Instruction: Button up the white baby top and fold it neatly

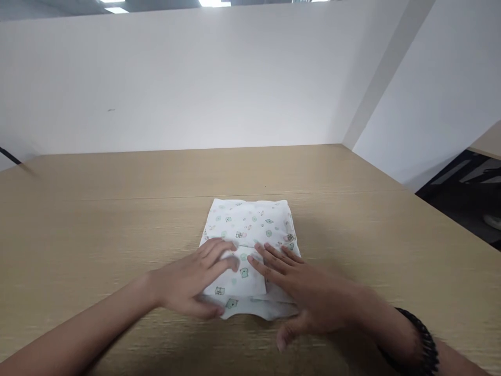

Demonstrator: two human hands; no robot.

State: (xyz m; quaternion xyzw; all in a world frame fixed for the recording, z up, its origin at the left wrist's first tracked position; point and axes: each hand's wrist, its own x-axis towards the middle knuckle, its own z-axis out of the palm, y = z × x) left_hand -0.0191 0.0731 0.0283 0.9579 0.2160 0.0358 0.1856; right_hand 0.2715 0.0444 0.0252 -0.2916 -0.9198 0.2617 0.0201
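A folded white cloth (250,222), printed with small green and brown animal faces, lies on the table in front of me. It looks like a small garment, with a smaller folded flap on its near half and a curved, wavy near edge. My left hand (195,279) rests on the cloth's left side, fingers apart and slightly bent, thumb at the near left corner. On the right side, my right hand (309,290) lies with its fingers spread flat over the flap's edge, its thumb off the cloth. Neither hand grips anything. The hands cover parts of both side edges.
The light wood table (117,224) has a seam running across it beyond the cloth. A white partition (195,78) stands along its back, and another white panel (422,94) at the right. A black bracelet (420,339) is on my right wrist. A dark thin object (10,155) shows at far left.
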